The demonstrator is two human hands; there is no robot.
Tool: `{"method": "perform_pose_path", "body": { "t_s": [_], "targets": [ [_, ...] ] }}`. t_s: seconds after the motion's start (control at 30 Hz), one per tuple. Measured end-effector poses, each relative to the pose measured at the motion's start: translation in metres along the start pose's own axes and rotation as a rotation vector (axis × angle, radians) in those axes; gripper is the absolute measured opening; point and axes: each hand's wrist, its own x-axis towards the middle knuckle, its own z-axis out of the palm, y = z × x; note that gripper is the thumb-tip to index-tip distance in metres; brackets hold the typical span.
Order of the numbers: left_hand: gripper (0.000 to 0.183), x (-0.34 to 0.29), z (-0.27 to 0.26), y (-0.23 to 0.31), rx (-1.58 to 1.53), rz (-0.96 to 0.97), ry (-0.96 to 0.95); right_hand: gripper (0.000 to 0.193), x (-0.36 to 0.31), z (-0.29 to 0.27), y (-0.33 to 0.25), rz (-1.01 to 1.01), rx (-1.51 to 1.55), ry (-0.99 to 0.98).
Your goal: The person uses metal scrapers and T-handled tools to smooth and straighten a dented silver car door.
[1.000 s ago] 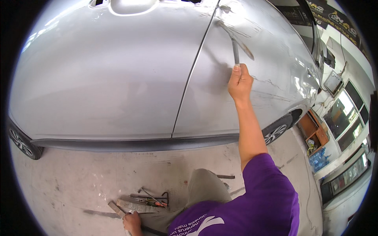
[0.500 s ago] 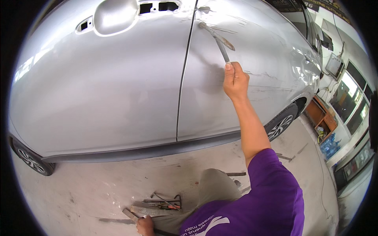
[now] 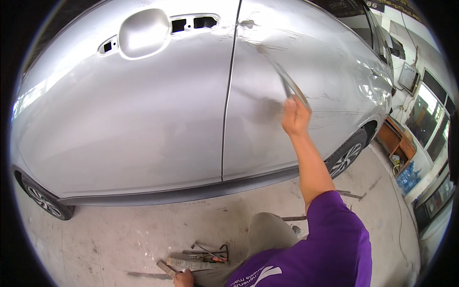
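Observation:
My right hand (image 3: 296, 115) is closed around the handle of a panel-beating hammer (image 3: 291, 82) with a long, slim head, smeared by motion. It is held in front of the silver car door (image 3: 267, 138) right of the vertical door gap. Dark scratches and creases run over that panel near the hammer. Low in the view, my left hand (image 3: 183, 278) is closed on a flat-ended bar (image 3: 166, 269), beside my bent knee. The bar's other end is hidden.
Several metal hand tools (image 3: 205, 256) lie on the concrete floor (image 3: 110, 239) near my left hand. Another bar (image 3: 294, 218) lies beyond my knee. The front door panel (image 3: 143, 119) has open handle holes. Wheels (image 3: 346, 155) and a wooden cabinet (image 3: 399, 138) stand rightward.
My right hand has drawn the hammer down and slightly right, away from the upper scratches near the door gap. My left hand keeps its hold on the bar. The whole view has shifted slightly.

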Motion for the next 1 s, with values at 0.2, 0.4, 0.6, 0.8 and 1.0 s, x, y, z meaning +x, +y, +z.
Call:
{"method": "perform_pose_path", "body": {
  "t_s": [0.2,0.4,0.6,0.8,1.0],
  "targets": [
    [0.049,0.007,0.015,-0.004,0.003,-0.098,0.143,0.033,0.007,0.003,0.001,-0.021,0.029,-0.044],
    [0.05,0.005,0.019,-0.005,-0.007,-0.079,0.168,0.034,0.018,0.008,-0.011,0.0,-0.01,-0.12],
    [0.047,0.007,0.023,-0.003,0.016,-0.106,0.148,0.036,0.021,0.01,-0.019,0.047,-0.025,-0.11],
    [0.047,0.009,0.023,0.001,0.071,-0.113,0.124,0.035,-0.001,0.003,0.003,0.095,-0.05,-0.137],
    [0.053,0.005,0.016,0.005,0.036,-0.099,0.119,0.035,-0.006,-0.007,0.022,0.079,-0.072,-0.098]
  ]
}}
